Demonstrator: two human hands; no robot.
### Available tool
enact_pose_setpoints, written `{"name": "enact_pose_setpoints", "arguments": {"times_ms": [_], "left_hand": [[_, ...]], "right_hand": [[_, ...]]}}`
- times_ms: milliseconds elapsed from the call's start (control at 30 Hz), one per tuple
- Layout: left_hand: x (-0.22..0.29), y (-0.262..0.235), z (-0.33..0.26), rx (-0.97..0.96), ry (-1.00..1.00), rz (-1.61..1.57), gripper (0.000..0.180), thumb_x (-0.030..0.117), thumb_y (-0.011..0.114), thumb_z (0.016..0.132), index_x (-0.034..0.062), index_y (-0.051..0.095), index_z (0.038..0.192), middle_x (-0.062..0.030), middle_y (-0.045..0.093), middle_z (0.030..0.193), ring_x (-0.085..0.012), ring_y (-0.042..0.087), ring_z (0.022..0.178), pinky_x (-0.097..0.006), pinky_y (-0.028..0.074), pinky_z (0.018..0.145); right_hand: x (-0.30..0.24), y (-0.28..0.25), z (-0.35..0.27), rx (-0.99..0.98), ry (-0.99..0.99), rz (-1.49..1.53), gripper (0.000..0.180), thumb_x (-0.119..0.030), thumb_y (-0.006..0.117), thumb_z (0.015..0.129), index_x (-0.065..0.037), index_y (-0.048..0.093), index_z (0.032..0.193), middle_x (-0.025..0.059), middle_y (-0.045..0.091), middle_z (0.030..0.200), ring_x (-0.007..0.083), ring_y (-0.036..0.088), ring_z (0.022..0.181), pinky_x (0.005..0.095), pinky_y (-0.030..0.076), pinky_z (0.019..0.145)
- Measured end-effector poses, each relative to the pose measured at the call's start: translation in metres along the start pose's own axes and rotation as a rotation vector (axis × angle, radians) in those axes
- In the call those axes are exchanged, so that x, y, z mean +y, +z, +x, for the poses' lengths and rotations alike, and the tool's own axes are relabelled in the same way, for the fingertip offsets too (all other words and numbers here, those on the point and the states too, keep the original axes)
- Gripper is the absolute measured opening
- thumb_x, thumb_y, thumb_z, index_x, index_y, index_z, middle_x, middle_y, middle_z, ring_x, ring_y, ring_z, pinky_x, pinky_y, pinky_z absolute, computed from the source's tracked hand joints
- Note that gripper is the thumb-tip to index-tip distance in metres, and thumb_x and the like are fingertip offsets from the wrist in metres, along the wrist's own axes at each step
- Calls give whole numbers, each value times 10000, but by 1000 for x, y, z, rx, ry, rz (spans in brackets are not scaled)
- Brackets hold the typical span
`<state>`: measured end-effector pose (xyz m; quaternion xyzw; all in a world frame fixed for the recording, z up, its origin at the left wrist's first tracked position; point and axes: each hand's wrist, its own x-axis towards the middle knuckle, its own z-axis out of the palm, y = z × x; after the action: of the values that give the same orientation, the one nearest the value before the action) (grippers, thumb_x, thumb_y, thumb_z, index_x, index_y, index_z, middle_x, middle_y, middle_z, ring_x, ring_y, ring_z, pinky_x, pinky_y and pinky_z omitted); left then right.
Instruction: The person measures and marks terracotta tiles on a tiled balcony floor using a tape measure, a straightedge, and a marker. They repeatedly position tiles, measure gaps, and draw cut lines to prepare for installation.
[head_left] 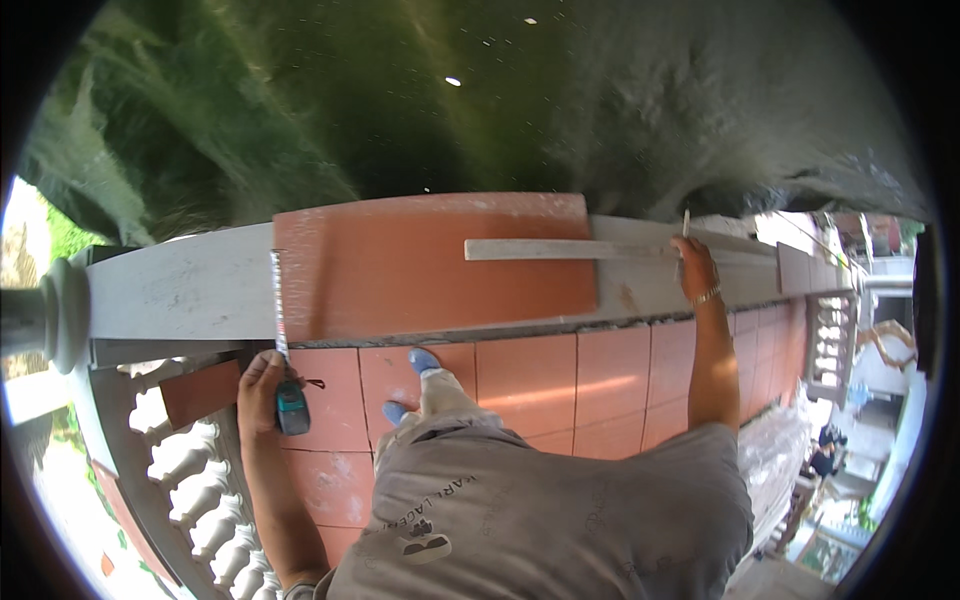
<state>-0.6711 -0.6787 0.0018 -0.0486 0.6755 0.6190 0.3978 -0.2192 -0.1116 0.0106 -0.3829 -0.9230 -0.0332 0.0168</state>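
My left hand [260, 385] is closed around a teal and dark tape measure [292, 410]. Its pulled-out blade [279, 300] runs along the left edge of a large terracotta tile [400, 285], which lies on a grey ledge [180, 290]. At the right, my right hand [697, 270] grips the end of a long pale straight strip [560, 250] that reaches left across the tile. A thin pencil-like stick [686, 222] points up from the same hand; its kind is unclear.
Dark green water or netting, blurred, fills the far side beyond the ledge. Red floor tiles [525, 385] lie under my feet. White balusters [195, 480] stand at the left, near a loose tile piece [200, 392]. Plastic-covered material [775, 445] lies at the right.
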Motion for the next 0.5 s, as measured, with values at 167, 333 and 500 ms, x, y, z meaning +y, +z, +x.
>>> {"name": "enact_pose_setpoints", "arguments": {"times_ms": [167, 333, 500], "left_hand": [[6, 6, 2, 1, -20, 0, 137, 181, 637, 978, 46, 638, 951, -55, 651, 783, -159, 650, 676, -282, 536, 641], [11, 10, -1, 12, -2, 148, 225, 208, 574, 992, 5, 657, 941, -44, 626, 811, -132, 622, 693, -259, 506, 639], [7, 6, 4, -4, -68, 28, 251, 229, 606, 988, -14, 651, 1030, -62, 644, 827, -155, 633, 705, -302, 544, 650]], "right_hand": [[51, 28, -7, -29, 104, 11, 268, -45, 514, 913, -139, 657, 1118, 128, 671, 1090, 366, 619, 1032, 471, 508, 882], [38, 31, 13, 43, 80, 64, 328, 20, 518, 902, -101, 649, 1177, 182, 673, 1179, 397, 626, 1107, 468, 500, 939], [-94, -16, 75, 178, -109, 514, 303, -49, 555, 967, -33, 608, 1265, 165, 685, 1164, 279, 675, 1009, 356, 539, 851]]}}
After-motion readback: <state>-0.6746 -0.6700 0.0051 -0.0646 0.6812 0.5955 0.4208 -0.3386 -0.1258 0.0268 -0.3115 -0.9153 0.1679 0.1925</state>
